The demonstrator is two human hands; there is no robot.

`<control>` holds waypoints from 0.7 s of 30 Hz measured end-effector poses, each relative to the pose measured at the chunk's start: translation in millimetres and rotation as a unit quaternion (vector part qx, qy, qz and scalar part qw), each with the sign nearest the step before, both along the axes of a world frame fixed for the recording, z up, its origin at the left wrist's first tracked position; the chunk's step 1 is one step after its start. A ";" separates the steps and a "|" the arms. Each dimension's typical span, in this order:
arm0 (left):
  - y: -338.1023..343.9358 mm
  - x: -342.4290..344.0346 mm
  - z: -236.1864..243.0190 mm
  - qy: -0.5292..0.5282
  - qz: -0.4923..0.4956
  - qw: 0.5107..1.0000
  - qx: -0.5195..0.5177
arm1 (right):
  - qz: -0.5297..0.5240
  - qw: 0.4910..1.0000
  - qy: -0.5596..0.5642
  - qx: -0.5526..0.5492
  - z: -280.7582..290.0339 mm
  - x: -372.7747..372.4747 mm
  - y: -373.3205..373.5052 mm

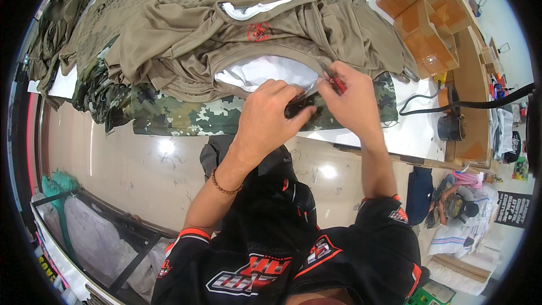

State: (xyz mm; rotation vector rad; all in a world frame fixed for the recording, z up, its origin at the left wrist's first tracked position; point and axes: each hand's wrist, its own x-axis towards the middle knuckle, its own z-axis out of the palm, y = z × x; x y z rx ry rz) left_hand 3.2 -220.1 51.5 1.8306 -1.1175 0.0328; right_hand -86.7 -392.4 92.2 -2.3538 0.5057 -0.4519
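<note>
Olive-brown shirts [169,28] lie piled on the white table, the nearest one with its round neck opening toward me and white fabric [265,72] showing inside. My left hand [271,107] pinches the near edge of that neckline, its fingers closed on the cloth. Close beside it, my right hand [355,96] is closed around small red-handled thread snips [337,83]. The snips' blades are at the right side of the neckline; whether they touch a thread is too small to tell. Camouflage fabric [180,114] lies beneath the shirts along the table's front edge.
Open cardboard boxes [426,36] stand at the table's right end. A black cable [468,105] crosses there, near a dark roll [450,128]. More olive garments [59,22] hang over the far left. A metal-framed rack [121,234] with wrapped bundles stands at lower left.
</note>
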 end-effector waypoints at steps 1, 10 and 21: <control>-1.6 0.4 -3.4 -0.010 0.009 1.000 -0.006 | -0.022 0.998 -0.047 0.042 -5.2 -2.3 2.2; -6.7 -6.5 4.6 0.108 0.050 0.992 -0.031 | -0.048 0.820 -0.209 0.531 -27.9 -13.6 19.4; -16.6 -6.2 -6.0 0.042 0.025 0.998 -0.037 | -0.053 0.842 -0.216 0.493 -28.7 -17.0 25.3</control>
